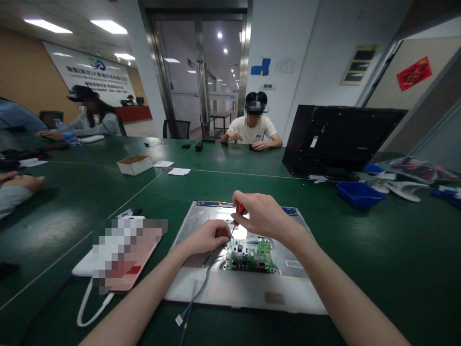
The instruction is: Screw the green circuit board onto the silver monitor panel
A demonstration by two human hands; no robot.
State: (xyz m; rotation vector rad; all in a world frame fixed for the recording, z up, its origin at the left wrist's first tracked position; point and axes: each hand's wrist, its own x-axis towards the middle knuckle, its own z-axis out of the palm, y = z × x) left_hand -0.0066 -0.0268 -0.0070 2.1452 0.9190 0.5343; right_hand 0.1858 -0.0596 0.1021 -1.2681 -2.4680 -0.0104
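Observation:
My right hand (pixel 264 214) is closed around the red and black handle of a screwdriver (pixel 241 209). The screwdriver slants down, its tip at the upper left corner of a green circuit board (pixel 254 257). Close to that tip, my left hand (pixel 209 236) has its fingers pinched together; what they hold, if anything, is hidden. Under both hands lies a flat silver display panel (pixel 298 294), with the board on its back. A grey cable (pixel 202 288) runs from beneath my left hand over the panel's lower edge and ends in a white connector.
Left of the panel, a white power bank (pixel 84 263) and a pink phone (pixel 144 254) lie with a white cable. A blue tray (pixel 360 193) and a black monitor (pixel 331 139) stand at right. An open box (pixel 135 166) sits farther back. Other people sit around the green table.

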